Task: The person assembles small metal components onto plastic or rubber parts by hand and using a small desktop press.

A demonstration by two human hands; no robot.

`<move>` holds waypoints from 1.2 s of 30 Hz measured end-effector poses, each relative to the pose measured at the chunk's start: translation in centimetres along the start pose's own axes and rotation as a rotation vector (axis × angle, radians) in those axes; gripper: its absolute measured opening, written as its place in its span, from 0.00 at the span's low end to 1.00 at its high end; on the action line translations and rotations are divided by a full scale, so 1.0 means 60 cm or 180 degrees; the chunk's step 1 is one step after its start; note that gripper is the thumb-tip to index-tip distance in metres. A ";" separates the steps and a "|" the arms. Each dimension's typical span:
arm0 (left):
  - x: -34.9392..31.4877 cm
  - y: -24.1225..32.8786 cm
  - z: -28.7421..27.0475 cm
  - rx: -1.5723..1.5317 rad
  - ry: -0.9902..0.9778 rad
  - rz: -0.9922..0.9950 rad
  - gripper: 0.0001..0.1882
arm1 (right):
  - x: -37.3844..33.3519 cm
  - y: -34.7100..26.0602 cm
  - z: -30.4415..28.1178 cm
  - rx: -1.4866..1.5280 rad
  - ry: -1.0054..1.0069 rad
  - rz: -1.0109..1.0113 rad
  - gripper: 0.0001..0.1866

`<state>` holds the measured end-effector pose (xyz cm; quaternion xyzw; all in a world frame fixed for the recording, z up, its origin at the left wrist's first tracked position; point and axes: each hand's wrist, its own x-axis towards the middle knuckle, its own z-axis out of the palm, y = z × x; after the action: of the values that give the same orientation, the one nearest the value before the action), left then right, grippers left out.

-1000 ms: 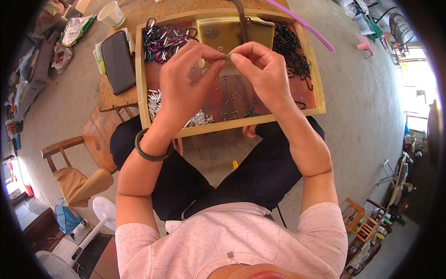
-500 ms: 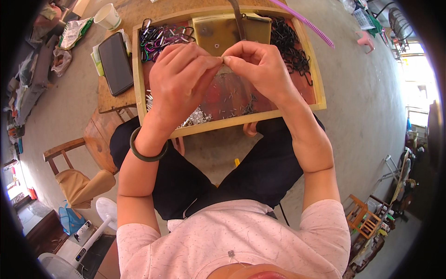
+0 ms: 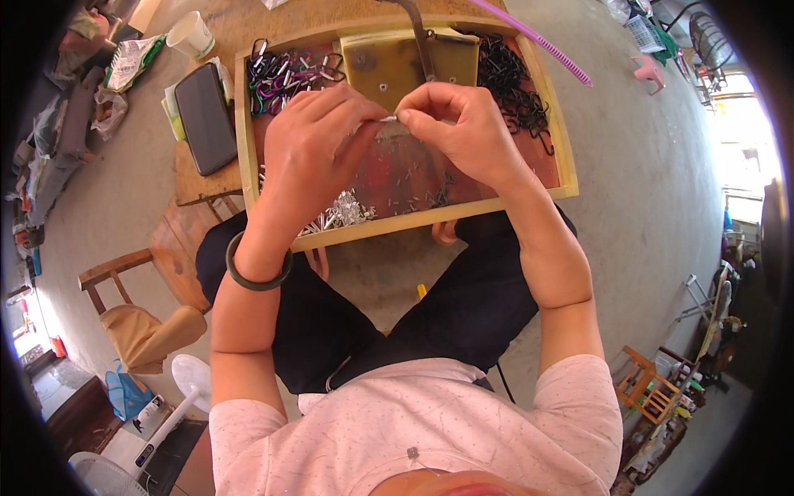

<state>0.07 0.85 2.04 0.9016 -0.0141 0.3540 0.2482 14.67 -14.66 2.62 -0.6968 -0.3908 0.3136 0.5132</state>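
Note:
My left hand [image 3: 317,142] pinches a small silvery metal piece [image 3: 389,118] between thumb and forefinger over the middle of a wooden tray [image 3: 397,221]. Right beside it, the thumb and forefinger of my right hand [image 3: 465,126] are closed in a pinch at the piece's other end; anything between them is too small to make out. A pile of silvery metal pieces [image 3: 346,211] lies at the tray's near left. Beyond my left hand are purple, black and silvery carabiners [image 3: 289,70]. Black carabiner bodies [image 3: 509,74] are heaped at the far right.
A yellowish block [image 3: 372,62] stands at the tray's back, with a dark metal lever [image 3: 423,45] in front. Left of the tray are a phone [image 3: 205,120] and a paper cup [image 3: 190,35]. A purple strip [image 3: 550,45] crosses the far right corner.
My fingertips have drawn slightly apart, and the silvery piece now shows between them. The left hand has shifted a little left and nearer to me.

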 end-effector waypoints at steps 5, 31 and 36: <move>-0.010 0.001 0.009 -0.0094 0.0004 -0.0429 0.05 | -0.006 -0.008 0.015 -0.0838 0.0371 -0.0545 0.08; -0.027 -0.030 0.021 -0.3397 -0.0197 -0.2535 0.07 | 0.005 0.002 0.011 0.0179 0.0274 -0.0611 0.08; -0.028 -0.037 0.023 -0.3752 -0.0114 -0.2469 0.08 | 0.010 -0.001 0.023 -0.1072 0.0650 -0.2014 0.12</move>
<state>0.12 1.93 -0.88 0.5626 0.1147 0.1586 0.8032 13.81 -13.51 2.29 -0.6440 -0.5797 -0.0003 0.4993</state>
